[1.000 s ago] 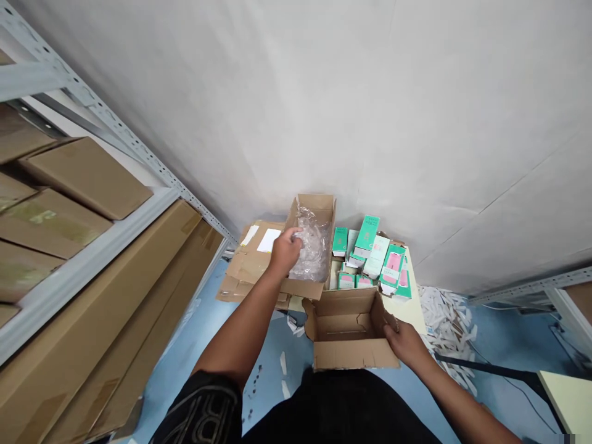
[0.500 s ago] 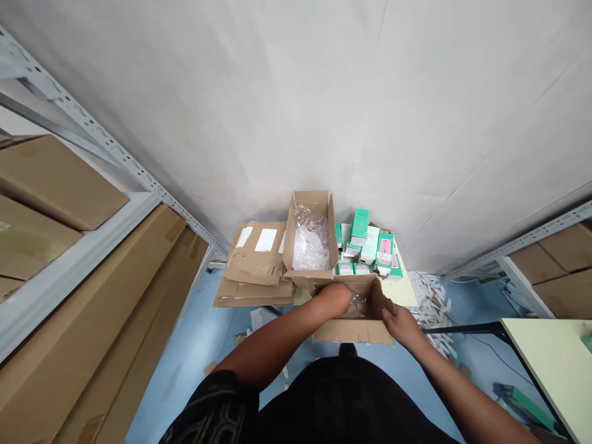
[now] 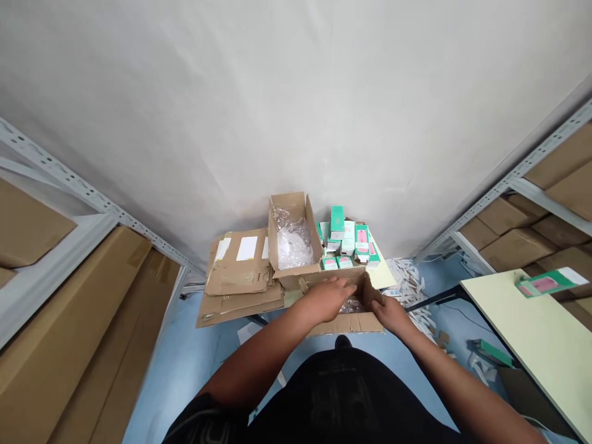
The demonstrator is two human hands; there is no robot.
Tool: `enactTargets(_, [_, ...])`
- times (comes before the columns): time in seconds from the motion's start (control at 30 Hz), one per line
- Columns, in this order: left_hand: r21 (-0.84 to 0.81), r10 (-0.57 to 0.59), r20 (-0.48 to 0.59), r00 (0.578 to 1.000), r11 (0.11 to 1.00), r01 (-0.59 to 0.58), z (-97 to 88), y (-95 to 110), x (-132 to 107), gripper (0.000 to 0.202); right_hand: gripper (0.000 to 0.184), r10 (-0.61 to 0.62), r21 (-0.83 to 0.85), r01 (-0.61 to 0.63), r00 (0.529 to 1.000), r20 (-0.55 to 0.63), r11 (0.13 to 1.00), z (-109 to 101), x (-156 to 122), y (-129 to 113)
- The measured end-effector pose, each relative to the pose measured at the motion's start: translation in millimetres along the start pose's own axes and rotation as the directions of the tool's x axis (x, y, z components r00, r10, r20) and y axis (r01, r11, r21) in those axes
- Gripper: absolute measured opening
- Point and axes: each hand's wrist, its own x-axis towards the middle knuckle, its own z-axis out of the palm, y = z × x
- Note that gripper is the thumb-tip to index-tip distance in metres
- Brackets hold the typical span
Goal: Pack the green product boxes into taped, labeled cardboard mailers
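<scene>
An open cardboard box sits right in front of me, with clear plastic wrap at its bottom. My left hand is over the box's left side, fingers stretched out and holding nothing I can see. At the right wall, my right hand grips the cardboard edge between thumb and fingers. Just beyond stands a second open carton, holding crumpled clear bubble wrap. Several green and white product boxes are grouped to its right, some showing pink panels.
Flattened cardboard sheets with white labels lie left of the carton. Shelves with brown boxes flank both sides, including a long carton on the left. A pale side table at right bears a green package. White scraps litter the floor.
My left hand has risen from inside the near box, and its fingers now show stretched out. The right hand keeps its hold. The whole view has shifted, showing more of the right side.
</scene>
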Motion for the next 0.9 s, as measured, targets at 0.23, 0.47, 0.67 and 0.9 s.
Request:
enactTargets(0.23, [-0.156, 0.034, -0.383, 0.923, 0.983, -0.101, -29.6, 14, -36, 0.045, 0.025, 0.083, 0.114, -0.075, 0.994, -0.067, 0.991, -3, -31, 17])
enactTargets(0.47, [-0.208, 0.005, -0.513, 0.858, 0.969, -0.13, -43.7, 33, -8, 0.03, 0.026, 0.189, 0.224, -0.163, 0.977, -0.1, 0.961, -22, -57, 65])
enactTargets(0.67, [-0.193, 0.077, -0.436, 0.897, 0.965, -0.176, -21.5, 73, 56, 0.026, 0.029, 0.349, 0.375, -0.279, 0.927, -0.134, 0.884, -61, -77, 148])
enactTargets(0.9, [-0.187, 0.132, -0.247, 0.96, 0.965, -0.181, 37.2, 144, 175, 0.025, 0.035, 0.549, 0.447, -0.429, 0.816, -0.182, 0.785, -123, -110, 296])
